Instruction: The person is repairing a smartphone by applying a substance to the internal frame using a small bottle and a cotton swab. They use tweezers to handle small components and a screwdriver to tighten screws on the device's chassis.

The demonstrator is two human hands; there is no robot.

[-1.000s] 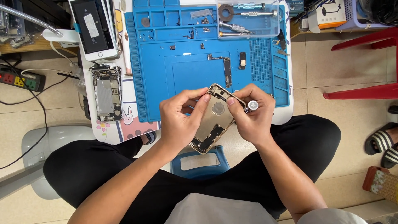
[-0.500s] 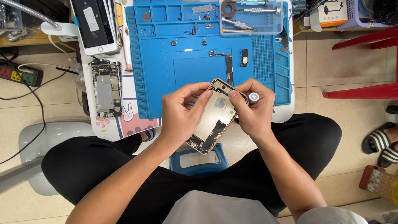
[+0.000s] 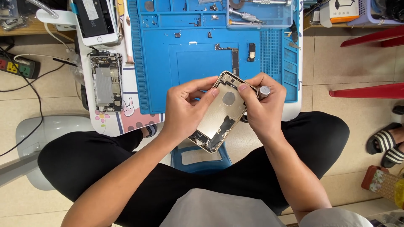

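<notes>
Head view: a gold phone housing [image 3: 221, 111] is gripped at frame centre, over the lower edge of the blue work mat [image 3: 168, 63], by the left hand [image 3: 185, 107] and the right hand [image 3: 263, 105], which also clasps a screwdriver [image 3: 264, 91].

Just beyond the hands, the blue mat's [image 3: 198, 63] middle lies bare; a logic board [image 3: 234, 59] and small part [image 3: 251, 48] sit farther out; an opened phone [image 3: 105, 82] lies well left.
</notes>
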